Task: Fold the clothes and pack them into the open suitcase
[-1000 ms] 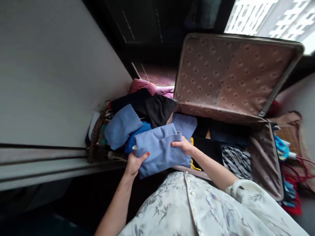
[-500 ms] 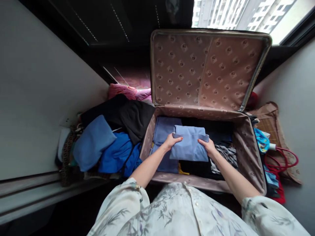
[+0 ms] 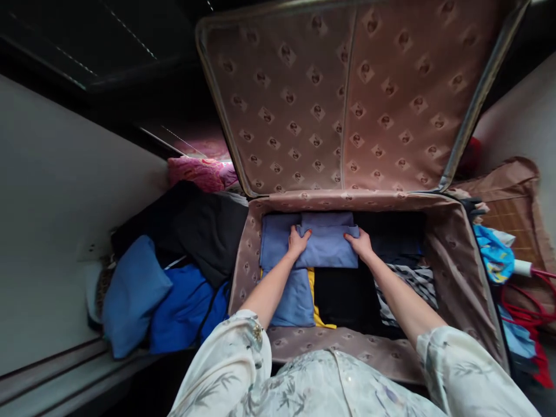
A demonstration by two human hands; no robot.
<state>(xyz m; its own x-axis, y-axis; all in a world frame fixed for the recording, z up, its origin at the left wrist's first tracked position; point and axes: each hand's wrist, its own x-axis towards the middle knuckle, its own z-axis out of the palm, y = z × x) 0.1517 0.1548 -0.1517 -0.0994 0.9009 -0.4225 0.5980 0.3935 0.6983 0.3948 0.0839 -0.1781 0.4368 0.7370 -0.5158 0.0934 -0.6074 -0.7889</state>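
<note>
An open suitcase [image 3: 456, 272] with patterned tan lining fills the view, its lid standing upright at the back. Inside, at the far edge, lies a folded blue-grey garment [image 3: 326, 243]. The person's left hand [image 3: 297, 242] rests flat on its left end and the right hand [image 3: 359, 244] on its right end, so the garment spans the gap between them. The fingers [image 3: 304, 234] of both hands are spread loosely and lie on top of the cloth (pressing on it, not wrapped around it). Beneath and beside it are another blue folded piece [image 3: 286, 289], a black garment [image 3: 345, 295] and a striped one [image 3: 412, 284]. Left of the suitcase sits a pile of blue and black clothes [image 3: 174, 272].
</note>
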